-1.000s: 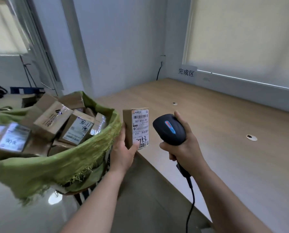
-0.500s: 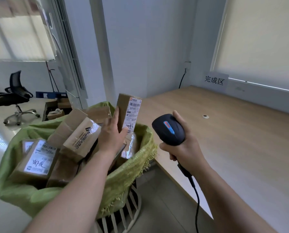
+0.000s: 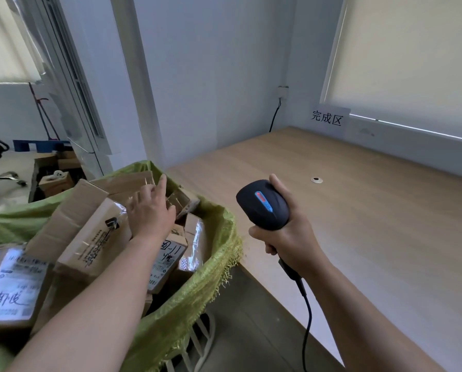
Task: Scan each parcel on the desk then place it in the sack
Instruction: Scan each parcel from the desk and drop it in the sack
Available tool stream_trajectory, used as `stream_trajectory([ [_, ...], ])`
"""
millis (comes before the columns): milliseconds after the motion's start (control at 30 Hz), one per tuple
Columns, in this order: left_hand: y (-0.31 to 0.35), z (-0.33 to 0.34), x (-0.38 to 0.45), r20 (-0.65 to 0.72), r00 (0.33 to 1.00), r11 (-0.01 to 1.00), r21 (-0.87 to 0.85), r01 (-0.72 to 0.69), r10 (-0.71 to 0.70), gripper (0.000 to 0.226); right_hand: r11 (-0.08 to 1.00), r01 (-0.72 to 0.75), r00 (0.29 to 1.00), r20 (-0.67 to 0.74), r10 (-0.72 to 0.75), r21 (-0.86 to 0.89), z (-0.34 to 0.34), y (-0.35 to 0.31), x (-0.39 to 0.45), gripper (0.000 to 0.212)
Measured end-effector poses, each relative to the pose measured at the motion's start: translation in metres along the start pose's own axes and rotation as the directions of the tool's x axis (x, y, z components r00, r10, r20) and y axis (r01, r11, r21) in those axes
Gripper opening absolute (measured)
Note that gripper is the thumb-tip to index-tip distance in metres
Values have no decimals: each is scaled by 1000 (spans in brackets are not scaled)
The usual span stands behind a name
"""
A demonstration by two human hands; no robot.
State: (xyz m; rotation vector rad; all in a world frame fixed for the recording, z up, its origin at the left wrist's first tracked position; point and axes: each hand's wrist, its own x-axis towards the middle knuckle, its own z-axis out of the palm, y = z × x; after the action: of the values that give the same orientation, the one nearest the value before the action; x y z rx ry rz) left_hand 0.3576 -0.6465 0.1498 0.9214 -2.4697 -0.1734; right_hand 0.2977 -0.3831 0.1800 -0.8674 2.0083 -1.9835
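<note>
The parcels lie heaped in the green sack beside the tabletop; small taped cartons, likely light and stiff, best held across two flat faces. The left hand hovers over them, fingers loose, its grip empty, while the right hand grips the scanner.

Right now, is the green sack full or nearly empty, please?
Full: the green sack has cardboard parcels heaped above its rim.

Bright lime-green woven sack, brown cardboard parcels with white labels and black scrawl, black scanner with red-and-blue strip, pale wood-grain desk.
</note>
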Motion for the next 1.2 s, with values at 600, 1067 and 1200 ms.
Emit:
stream_trajectory([
  [600,134,6,-123,93,991,875,-482,-45,102,52,1000,17,991,-136,-17,0,-89,-9,-74,97],
  [1067,303,-4,-280,163,918,817,-531,-226,360,50,1000,1,937,-348,-11,-28,-254,-29,-253,97],
  [1200,359,-12,-329,135,889,773,-562,-295,437,49,999,2,909,-417,-20,-43,-302,-34,-306,96],
])
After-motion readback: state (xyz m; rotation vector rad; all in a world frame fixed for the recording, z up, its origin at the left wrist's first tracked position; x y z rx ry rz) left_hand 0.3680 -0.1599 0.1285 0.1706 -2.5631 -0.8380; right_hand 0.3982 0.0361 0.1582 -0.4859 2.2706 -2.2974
